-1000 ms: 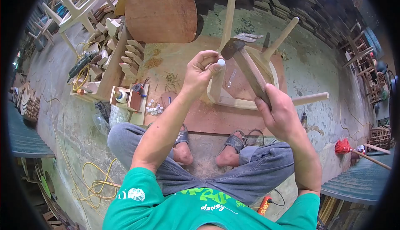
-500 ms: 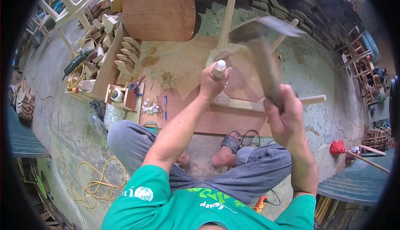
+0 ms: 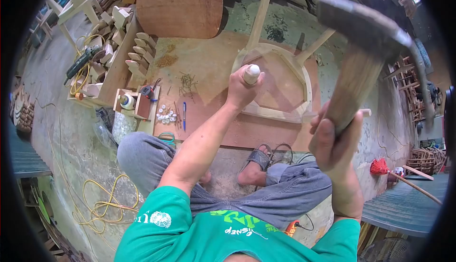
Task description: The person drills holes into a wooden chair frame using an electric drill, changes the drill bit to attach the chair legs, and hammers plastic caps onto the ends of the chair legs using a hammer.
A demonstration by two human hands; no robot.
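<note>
My left hand (image 3: 241, 89) is wrapped round an upright wooden leg (image 3: 249, 77) of a wooden seat frame. A white cap (image 3: 255, 69) sits on the top end of that leg. The frame (image 3: 304, 78) lies on a brown board, its other legs pointing outward. In my right hand (image 3: 334, 141) is a hammer (image 3: 354, 81), gripped by its wooden handle and raised close to the camera. The hammer head is apart from the cap, up and to the right of it. Several loose white caps (image 3: 166, 115) lie on the board left of my hand.
On the brown board (image 3: 223, 134) are several screws (image 3: 188, 84), a blue pen (image 3: 184, 116) and green-handled scissors (image 3: 166, 137). A small wooden box (image 3: 140, 106) holds a glue bottle (image 3: 127, 101). Left stands a crate of wood pieces (image 3: 118, 79) with an angle grinder (image 3: 81, 63). A yellow cord (image 3: 102, 205) loops on the floor.
The hammer has swung up and to the right, nearer the camera, and its head has moved away from the capped leg. My left hand keeps its hold on the leg.
</note>
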